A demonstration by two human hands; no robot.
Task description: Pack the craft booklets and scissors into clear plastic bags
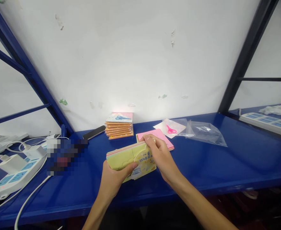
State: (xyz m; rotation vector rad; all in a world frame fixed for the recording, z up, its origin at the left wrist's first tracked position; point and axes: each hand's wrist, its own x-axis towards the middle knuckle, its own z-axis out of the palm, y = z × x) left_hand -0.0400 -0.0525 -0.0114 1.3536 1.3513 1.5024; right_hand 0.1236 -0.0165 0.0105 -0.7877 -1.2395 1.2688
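My left hand (113,179) is closed around the left end of a stack of coloured paper sheets (121,159), its thumb lying across the front. The top sheet is pale green with line drawings, and a yellow printed cover (151,158) shows at the right end. My right hand (161,155) grips that end, fingers bent over the upper edge. Both hands hold the stack tilted above the blue table. Just behind it lie pink sheets (163,135), partly hidden by my right hand. Small pink scissors (171,129) rest on a whitish sheet (161,128) farther back.
Transparent plastic bags (206,132) lie at the back right. Against the wall stands a pile of packets (118,131), with blue scissors (123,118) in the top one. A phone (94,132) is left of it. Power strips (19,174) and cables occupy the left side.
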